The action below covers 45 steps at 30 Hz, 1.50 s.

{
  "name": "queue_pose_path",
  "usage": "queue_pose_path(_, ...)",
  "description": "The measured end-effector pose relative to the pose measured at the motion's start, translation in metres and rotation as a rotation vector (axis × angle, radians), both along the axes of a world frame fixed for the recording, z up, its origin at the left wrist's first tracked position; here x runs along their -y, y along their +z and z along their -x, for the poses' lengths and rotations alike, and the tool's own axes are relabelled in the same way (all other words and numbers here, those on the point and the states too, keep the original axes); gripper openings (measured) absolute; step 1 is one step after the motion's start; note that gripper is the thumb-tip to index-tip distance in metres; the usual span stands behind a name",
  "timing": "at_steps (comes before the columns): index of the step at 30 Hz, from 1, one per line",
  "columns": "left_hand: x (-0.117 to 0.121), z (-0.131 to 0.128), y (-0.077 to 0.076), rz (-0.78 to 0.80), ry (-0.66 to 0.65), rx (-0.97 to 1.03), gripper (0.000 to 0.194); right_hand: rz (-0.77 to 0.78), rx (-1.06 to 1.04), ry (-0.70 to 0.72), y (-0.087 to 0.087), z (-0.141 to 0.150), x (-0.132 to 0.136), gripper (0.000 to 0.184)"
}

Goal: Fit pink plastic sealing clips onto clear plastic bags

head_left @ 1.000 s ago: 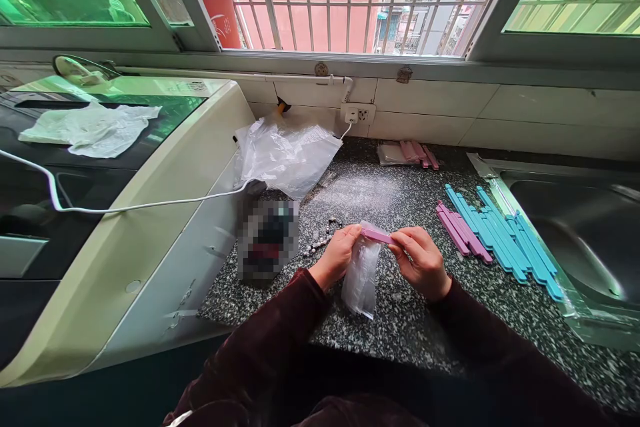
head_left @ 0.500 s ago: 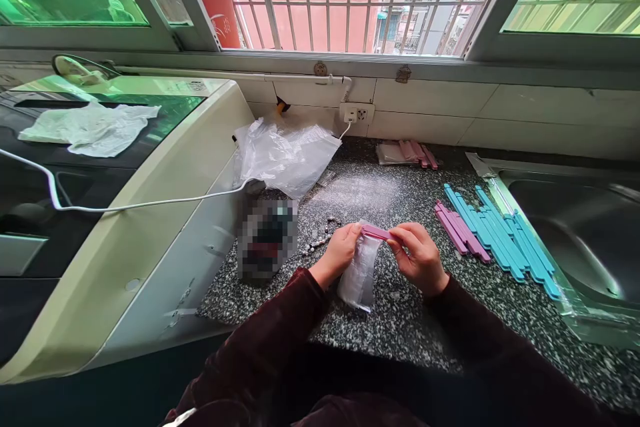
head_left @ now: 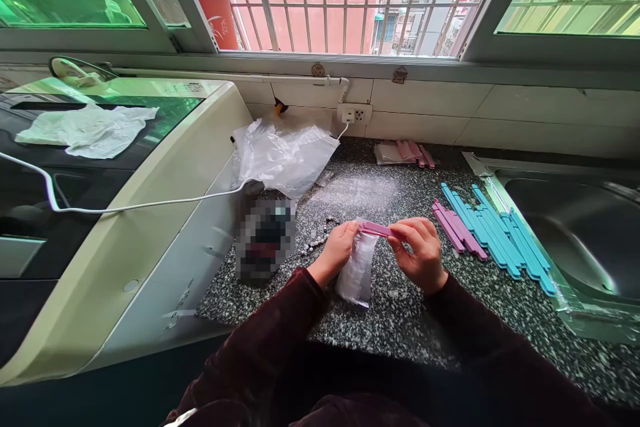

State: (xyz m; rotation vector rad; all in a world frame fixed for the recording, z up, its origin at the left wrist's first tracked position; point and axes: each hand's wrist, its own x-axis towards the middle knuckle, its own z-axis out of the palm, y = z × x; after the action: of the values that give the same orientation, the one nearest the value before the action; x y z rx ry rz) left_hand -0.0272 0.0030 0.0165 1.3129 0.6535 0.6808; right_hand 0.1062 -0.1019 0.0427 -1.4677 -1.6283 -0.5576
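My left hand (head_left: 336, 250) pinches the left end of a pink bag sealing clip (head_left: 376, 229) together with the top of a clear plastic bag (head_left: 358, 273). At the clip's other end, the fingers of my right hand (head_left: 421, 255) are closed on the pink bars. A narrow gap shows between the two bars near the left end. Below the clip the bag hangs down toward the speckled counter (head_left: 400, 327); its contents are hard to make out. To the right lie pink clips (head_left: 460, 230) and several turquoise clips (head_left: 495, 230).
A metal sink (head_left: 565, 227) is at the right. Plastic bags (head_left: 287, 153) lie at the back left beside a washing machine (head_left: 165, 213). More bags and pink clips (head_left: 413, 152) rest by the wall. A beaded string (head_left: 316, 241) and a blurred dark object (head_left: 265, 240) are left of my hands.
The pink bars were closer together and now stand slightly apart at the left. My right fingers have shifted a little along the clip. Both hands keep their hold.
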Motion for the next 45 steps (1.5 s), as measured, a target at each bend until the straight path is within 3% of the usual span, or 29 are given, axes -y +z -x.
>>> queue_pose_path(20,-0.005,0.002,0.007,0.092,0.074,0.063,0.035,-0.107,-0.038,-0.012,0.012,-0.009,0.006,0.019)
queue_pose_path(26,-0.008,0.002,0.0,0.091,0.065,0.068,0.038,-0.127,-0.045,-0.046,0.016,-0.01,0.007,0.015)
queue_pose_path(34,-0.011,0.004,-0.002,0.063,0.129,0.074,0.035,-0.147,-0.099,-0.039,0.011,-0.015,0.008,0.008)
queue_pose_path(45,-0.011,0.005,0.0,0.126,0.12,0.131,0.033,-0.166,-0.232,0.003,0.002,-0.02,0.008,0.008)
